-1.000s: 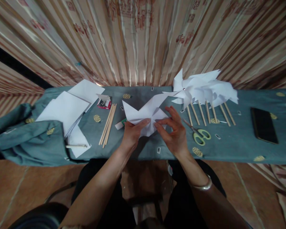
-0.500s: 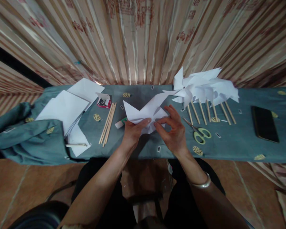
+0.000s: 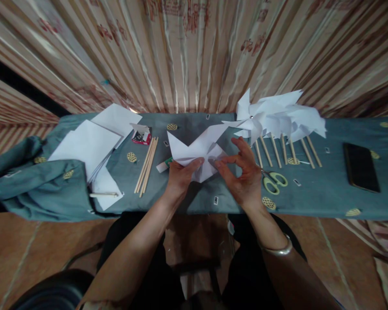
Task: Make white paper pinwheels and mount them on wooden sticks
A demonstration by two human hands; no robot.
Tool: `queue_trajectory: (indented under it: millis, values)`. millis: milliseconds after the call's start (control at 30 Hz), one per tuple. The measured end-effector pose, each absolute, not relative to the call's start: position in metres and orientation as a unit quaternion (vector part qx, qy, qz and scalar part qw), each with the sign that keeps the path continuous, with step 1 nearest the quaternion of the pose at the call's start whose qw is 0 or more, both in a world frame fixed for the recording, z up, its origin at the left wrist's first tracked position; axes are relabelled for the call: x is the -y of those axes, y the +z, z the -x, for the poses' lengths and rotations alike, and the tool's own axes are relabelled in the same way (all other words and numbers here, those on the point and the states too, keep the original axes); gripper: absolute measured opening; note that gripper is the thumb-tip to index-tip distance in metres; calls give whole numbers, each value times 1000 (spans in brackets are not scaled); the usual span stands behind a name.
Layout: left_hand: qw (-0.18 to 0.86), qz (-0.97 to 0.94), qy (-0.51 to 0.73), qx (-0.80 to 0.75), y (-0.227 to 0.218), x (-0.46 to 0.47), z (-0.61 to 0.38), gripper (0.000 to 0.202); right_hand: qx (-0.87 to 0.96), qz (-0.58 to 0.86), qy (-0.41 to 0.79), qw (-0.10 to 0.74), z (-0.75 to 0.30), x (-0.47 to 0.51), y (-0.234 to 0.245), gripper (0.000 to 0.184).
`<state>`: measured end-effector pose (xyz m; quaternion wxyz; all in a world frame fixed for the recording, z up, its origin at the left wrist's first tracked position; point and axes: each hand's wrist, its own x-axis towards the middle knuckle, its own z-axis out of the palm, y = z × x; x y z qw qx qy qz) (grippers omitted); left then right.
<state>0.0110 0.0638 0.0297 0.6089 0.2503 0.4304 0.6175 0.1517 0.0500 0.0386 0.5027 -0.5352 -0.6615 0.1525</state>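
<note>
Left hand: you are gripping the folded paper, thumb pressing near its middle, the other fingers curling beneath. The paper is sitting between your hands above the desk, its longest flap pointing up and away to the right; the left thumb is lying nearer its centre. Right hand: thumb and forefinger are pinching the right side, the other fingers fanning free.

Desk, under a grey-green cloth: white sheets are overlapping, a pen lying across the lowest; a small red box is standing open; thin sticks are lying side by side; a green-and-white packet is showing behind your left hand; scissors are lying beside your right; paper pinwheels are overlapping in a row; a phone is resting far right.

Room: a striped curtain is hanging behind; tiled floor is showing below.
</note>
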Motion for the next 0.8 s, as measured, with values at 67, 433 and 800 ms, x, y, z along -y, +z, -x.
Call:
queue_trajectory:
  millis: [67,433,800]
  values:
    - [603,-269,617,-427,28,-63,-12,26,679,524,137,497,-151,-50,38,3]
    - [627,-270,604,-411,29,-59,-19,20,685,525,138,485,-146,-52,30,3]
    - [630,-284,589,-419,23,-57,-18,15,676,525,167,489,-144,-54,28,6]
